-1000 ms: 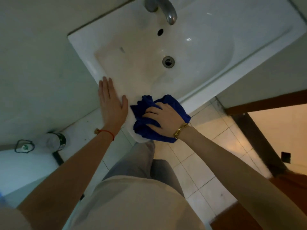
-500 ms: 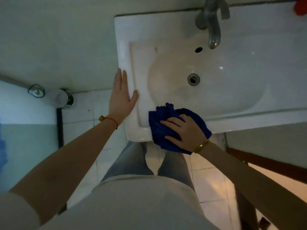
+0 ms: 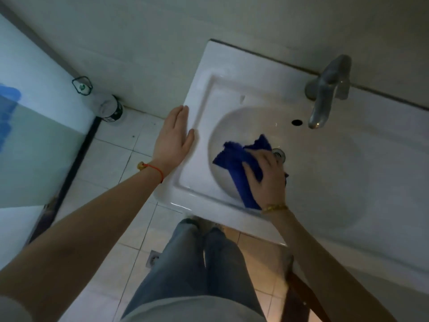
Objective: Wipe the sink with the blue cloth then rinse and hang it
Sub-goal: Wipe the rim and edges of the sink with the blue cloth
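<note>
- The right hand [image 3: 267, 175] lies palm-down in the bowl of the sink [image 3: 232, 89], fingers spread and pressing the blue cloth [image 3: 234, 163] against the basin's near-left slope; the forearm comes in from 5 o'clock, with a gold bracelet [image 3: 275, 208] at the wrist.
- The blue cloth is bunched under that hand, its free folds sticking out toward 10 and 12 o'clock and a strip trailing down to the front lip at 6 o'clock.
- The left hand [image 3: 175, 138] is flat and open, fingers together and pointing to 12 o'clock, thumb apart, resting on the sink's left rim; it holds nothing. A red string bracelet [image 3: 157, 171] circles its wrist, and the forearm runs back toward 7 o'clock.
- The drain [image 3: 279, 153] sits just at the right hand's fingertips, partly hidden by them.
- The tap [image 3: 325, 94] stands at 1 o'clock from the cloth, its spout hanging over the back of the bowl, well apart from the hand; an overflow hole [image 3: 296, 122] lies beside the spout's tip.
- The bowl spreads out bare toward 3 o'clock of the hand.
- The sink's left edge ends just beside the left hand; tiled floor [image 3: 116, 159] lies beyond, toward 9 o'clock.
- The back edge meets the wall [image 3: 139, 43] at 12 o'clock.
- A small container [image 3: 111, 109] stands on the floor at 10 o'clock, by the wall.
</note>
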`<state>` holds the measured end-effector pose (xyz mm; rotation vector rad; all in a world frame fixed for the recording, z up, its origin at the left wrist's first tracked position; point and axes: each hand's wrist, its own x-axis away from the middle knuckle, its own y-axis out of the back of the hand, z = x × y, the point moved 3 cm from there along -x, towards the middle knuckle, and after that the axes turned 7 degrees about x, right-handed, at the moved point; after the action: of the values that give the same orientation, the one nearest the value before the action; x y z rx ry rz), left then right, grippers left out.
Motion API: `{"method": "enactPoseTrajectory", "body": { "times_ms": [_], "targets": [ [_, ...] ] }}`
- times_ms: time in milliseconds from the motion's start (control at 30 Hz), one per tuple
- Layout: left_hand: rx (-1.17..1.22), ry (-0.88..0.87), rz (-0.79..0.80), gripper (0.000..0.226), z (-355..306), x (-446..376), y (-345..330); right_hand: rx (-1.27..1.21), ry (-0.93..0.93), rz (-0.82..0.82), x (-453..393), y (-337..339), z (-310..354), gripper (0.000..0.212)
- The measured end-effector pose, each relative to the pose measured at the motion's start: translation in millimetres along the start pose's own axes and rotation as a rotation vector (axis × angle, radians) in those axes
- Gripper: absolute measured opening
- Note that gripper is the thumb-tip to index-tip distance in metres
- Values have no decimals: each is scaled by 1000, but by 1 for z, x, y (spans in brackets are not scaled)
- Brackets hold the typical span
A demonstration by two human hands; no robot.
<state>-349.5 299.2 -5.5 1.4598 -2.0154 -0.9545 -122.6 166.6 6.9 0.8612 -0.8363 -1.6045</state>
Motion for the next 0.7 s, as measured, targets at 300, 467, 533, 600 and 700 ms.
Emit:
{"method": "enactPoseTrajectory", "body": {
  "times_ms": [300, 467, 533, 600, 700],
  "targets": [
    [-45, 7, -15, 60, 2, -46, -14, 284, 58, 7, -159, -82, 26, 51],
    [-52, -11, -6, 59, 5, -46, -20, 439, 157, 23, -162, -86, -10, 49],
    [-41, -4, -5, 59, 5, -46, -21, 444, 48, -68, -166, -76, -23, 46],
    [-33, -6, -7, 59, 2, -47, -21, 413, 14, -92, -161, -86, -3, 43],
    [-30, 6, -1, 59, 1, -46, -20, 335, 203, 21, -153, -105, 26, 39]
  ]
}}
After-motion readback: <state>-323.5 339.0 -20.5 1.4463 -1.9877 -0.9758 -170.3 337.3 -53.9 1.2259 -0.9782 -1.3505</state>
